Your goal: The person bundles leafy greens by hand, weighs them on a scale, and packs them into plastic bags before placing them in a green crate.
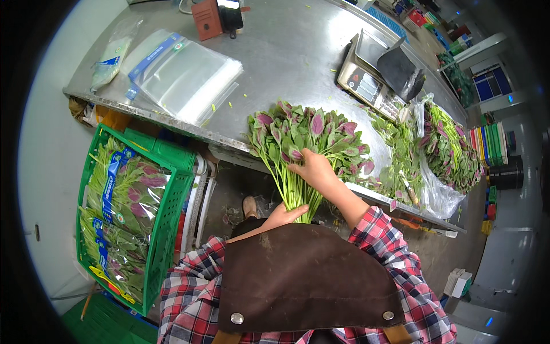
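A bunch of red-and-green amaranth (300,142) spreads its leaves over the near edge of the metal table, stems pointing towards me. My left hand (285,215) is closed around the lower stems, thumb on top. My right hand (313,170) rests among the upper stems and leaves, thumb and forefinger near one leaf; whether it pinches anything is unclear. On the right, loose amaranth sprigs (397,150) lie beside a larger amaranth pile (451,146) on clear plastic. A knife (410,189) with a wooden handle lies among the sprigs.
A digital scale (365,86) holding a dark curved sheet stands at the back right. Clear plastic bags (184,77) are stacked on the left of the steel table (283,56), below a brown phone case (207,19). A green crate (161,241) of bagged greens stands at lower left.
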`<state>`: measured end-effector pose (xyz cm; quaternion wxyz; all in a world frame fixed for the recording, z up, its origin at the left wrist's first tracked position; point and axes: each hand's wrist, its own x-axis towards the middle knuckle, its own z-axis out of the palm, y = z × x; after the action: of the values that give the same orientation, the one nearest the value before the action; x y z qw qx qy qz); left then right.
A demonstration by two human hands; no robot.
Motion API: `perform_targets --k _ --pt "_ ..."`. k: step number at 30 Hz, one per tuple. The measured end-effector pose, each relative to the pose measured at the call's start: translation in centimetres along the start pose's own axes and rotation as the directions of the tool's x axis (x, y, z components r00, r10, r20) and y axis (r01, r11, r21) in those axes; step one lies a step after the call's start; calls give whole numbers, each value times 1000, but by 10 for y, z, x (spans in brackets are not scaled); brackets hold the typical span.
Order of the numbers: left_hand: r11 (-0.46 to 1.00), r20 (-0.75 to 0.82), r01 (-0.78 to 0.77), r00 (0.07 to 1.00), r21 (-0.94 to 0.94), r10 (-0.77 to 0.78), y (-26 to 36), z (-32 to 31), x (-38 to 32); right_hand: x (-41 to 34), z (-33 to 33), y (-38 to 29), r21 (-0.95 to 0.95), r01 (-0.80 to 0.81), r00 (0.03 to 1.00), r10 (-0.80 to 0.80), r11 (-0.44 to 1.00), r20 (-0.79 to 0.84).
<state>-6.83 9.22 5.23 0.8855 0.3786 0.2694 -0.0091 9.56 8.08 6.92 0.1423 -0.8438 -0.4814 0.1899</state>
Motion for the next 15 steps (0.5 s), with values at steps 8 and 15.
perform_targets --k 8,15 --pt "992 88 -125 988 -22 127 -32 -11 18 -13 6 -16 103 10 991 4 995 -133" --pt "956 135 -292 948 17 287 -39 -20 22 -53 -5 -8 422 203 954 -276 884 120"
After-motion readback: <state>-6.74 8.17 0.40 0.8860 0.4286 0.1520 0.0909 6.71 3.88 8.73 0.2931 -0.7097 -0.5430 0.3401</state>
